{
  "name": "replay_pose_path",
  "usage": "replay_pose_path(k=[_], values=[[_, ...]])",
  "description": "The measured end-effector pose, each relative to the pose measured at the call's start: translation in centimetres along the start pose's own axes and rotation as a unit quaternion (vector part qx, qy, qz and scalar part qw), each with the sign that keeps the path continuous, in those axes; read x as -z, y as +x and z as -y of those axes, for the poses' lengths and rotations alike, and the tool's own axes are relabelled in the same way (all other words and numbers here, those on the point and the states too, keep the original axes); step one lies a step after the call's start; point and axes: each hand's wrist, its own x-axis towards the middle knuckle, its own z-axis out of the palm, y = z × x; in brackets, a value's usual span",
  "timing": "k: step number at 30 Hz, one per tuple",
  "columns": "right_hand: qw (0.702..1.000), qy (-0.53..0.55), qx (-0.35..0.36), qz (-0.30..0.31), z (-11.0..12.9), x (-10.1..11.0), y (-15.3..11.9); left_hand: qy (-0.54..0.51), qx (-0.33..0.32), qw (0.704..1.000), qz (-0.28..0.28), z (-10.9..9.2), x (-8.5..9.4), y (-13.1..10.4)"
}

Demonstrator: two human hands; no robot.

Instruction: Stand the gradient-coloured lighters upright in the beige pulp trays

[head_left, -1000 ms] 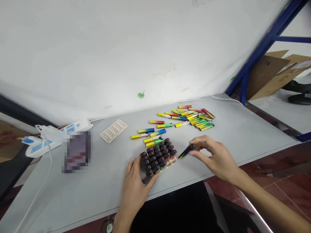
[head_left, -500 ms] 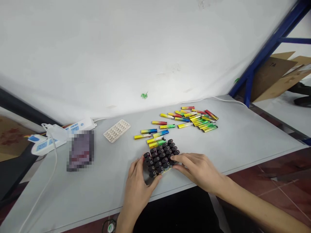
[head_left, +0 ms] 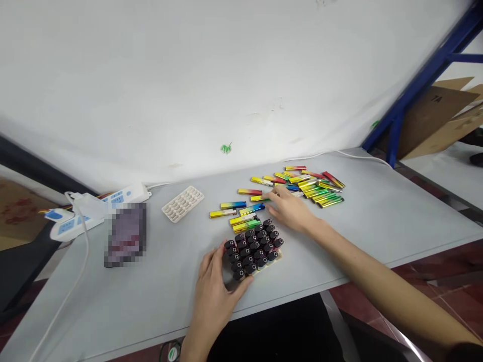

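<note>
Rows of upright black-topped lighters stand packed together in a pale tray near the table's front edge. My left hand grips the left side of this group, its thumb at the front and fingers behind. Over the loose lighters, my right hand reaches with bent fingers at a yellow and green lighter; whether it grips it cannot be made out. A blue and yellow lighter lies just left of its thumb. More colourful lighters lie in a loose pile to the right.
A second pale slotted tray lies left of the lighters on the grey table. Further left are a blurred dark pouch and white power strips with cables. A blue metal frame and cardboard boxes stand at the right.
My right hand has left the right side of the tray and moved up to the loose lighters. My left hand stays at the tray. The view has shifted slightly.
</note>
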Motion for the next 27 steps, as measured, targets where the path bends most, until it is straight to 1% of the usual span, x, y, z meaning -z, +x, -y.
replay_pose_path(k=[2, 5, 7, 9, 10, 11, 12, 14, 15, 16, 17, 21, 27], values=[[1.0, -0.016, 0.012, 0.021, -0.1, -1.0, 0.1, -0.004, 0.0, 1.0, 0.001, 0.0, 0.1, 0.1], [1.0, 0.0, -0.004, 0.027, -0.2, -1.6, -0.6, -0.004, 0.001, 1.0, 0.003, -0.1, 0.2, 0.1], [0.998, 0.054, -0.023, 0.023, -0.4, -1.5, -0.9, 0.0, 0.004, 1.0, 0.003, -0.2, 0.3, 0.1], [0.988, 0.143, -0.056, 0.0, -0.8, -1.3, -1.1, 0.003, 0.008, 1.0, 0.004, -0.2, 0.3, 0.1], [0.977, 0.197, -0.081, -0.018, -1.0, -1.2, -1.2, 0.004, 0.008, 1.0, 0.004, -0.2, 0.3, 0.1], [0.959, 0.258, -0.111, -0.037, -1.1, -1.1, -1.2, 0.006, 0.008, 1.0, 0.003, -0.3, 0.4, 0.1], [0.934, 0.324, -0.142, -0.057, -1.2, -0.9, -1.2, 0.007, 0.007, 1.0, 0.004, -0.3, 0.4, 0.1], [0.868, 0.447, -0.199, -0.088, -1.0, -0.6, -1.1, 0.007, 0.006, 1.0, 0.006, -0.3, 0.4, 0.1], [0.837, 0.491, -0.221, -0.1, -0.8, -0.5, -1.0, 0.005, 0.007, 1.0, 0.008, -0.3, 0.4, 0.1], [0.813, 0.521, -0.236, -0.108, -0.6, -0.3, -1.0, 0.003, 0.009, 1.0, 0.01, -0.3, 0.4, 0.1], [0.799, 0.537, -0.245, -0.116, -0.5, -0.2, -0.9, 0.001, 0.011, 1.0, 0.012, -0.3, 0.4, 0.1], [0.769, 0.567, -0.266, -0.132, -0.2, -0.1, -0.7, 0.003, 0.012, 1.0, 0.014, -0.3, 0.4, 0.2], [0.699, 0.617, -0.348, -0.094, -0.5, -0.4, -0.6, 0.006, 0.004, 1.0, 0.013, -0.4, 0.4, 0.1]])
